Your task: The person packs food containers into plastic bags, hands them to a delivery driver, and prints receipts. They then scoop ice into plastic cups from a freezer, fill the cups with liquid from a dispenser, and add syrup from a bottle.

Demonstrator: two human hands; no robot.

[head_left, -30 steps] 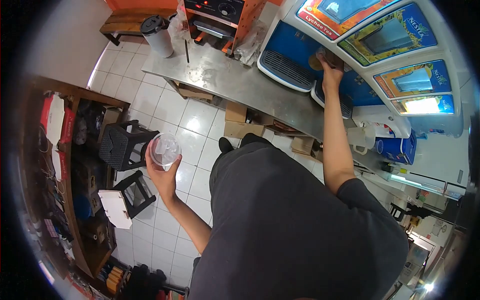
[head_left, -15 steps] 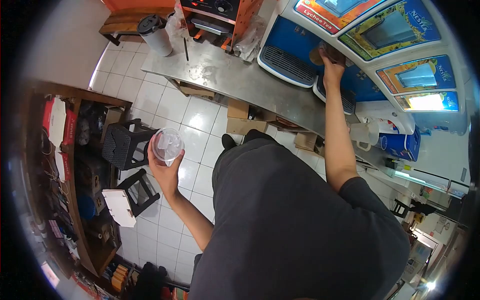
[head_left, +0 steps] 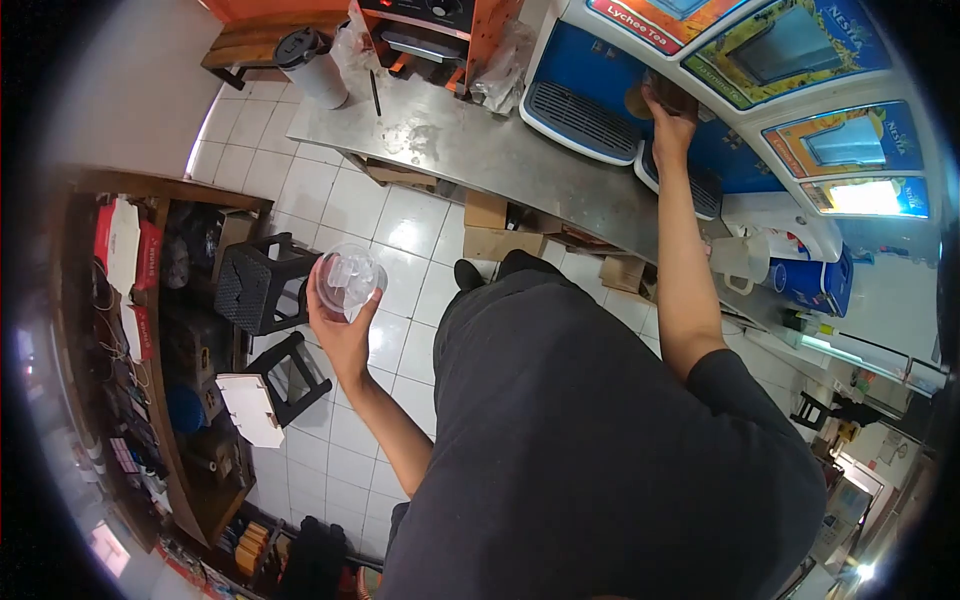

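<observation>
Wrapped around a clear plastic cup of ice is my left hand, held out over the tiled floor. My right hand reaches up under the drink dispenser with its fingers closed around a cup of brown drink. Only part of that cup shows, because the hand and the dispenser panel cover the rest. Below the right hand lies one of the dispenser's drip trays.
A steel counter runs under the dispenser and carries a grey tumbler and an orange machine. White jug stands at the right. Black stools and a wooden shelf are on the left.
The whole view has shifted slightly right. Both hands keep their grips, and the left cup tilts a little differently. The right hand stays at the dispenser.
</observation>
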